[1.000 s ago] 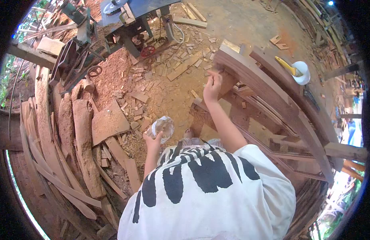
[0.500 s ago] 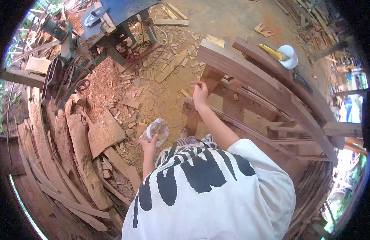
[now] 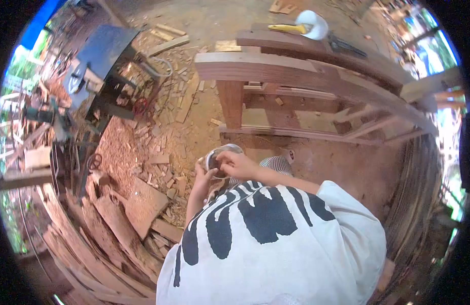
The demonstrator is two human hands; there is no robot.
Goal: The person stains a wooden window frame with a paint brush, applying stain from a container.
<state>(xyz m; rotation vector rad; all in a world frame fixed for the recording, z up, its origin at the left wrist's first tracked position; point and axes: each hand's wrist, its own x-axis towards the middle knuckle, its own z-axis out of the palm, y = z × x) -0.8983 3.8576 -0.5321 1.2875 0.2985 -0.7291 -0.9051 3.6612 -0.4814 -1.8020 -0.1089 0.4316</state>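
A small round whitish container (image 3: 231,148), brown inside, sits low in front of my body. My left hand (image 3: 200,175) is wrapped round its near left side, thumb up at the rim. Over the opening is my right hand (image 3: 237,164), its fingers curled together and dipping inside. Whatever those fingertips pinch is hidden. Ahead of my hands stands a brown wooden frame with a curved beam (image 3: 275,67). On the beam behind it rest a white tub (image 3: 312,25) and a yellow-handled brush (image 3: 287,28).
A blue-topped machine table (image 3: 105,48) stands at the upper left, near a red handwheel (image 3: 141,106). Rough wooden slabs (image 3: 118,223) lean at the lower left. Offcuts and sawdust (image 3: 124,147) litter the floor. A dark tool (image 3: 347,47) lies on the rear beam.
My right hand has come back from near the frame's end and down into the container. The container and left hand are closer to my body's middle. My view has turned right.
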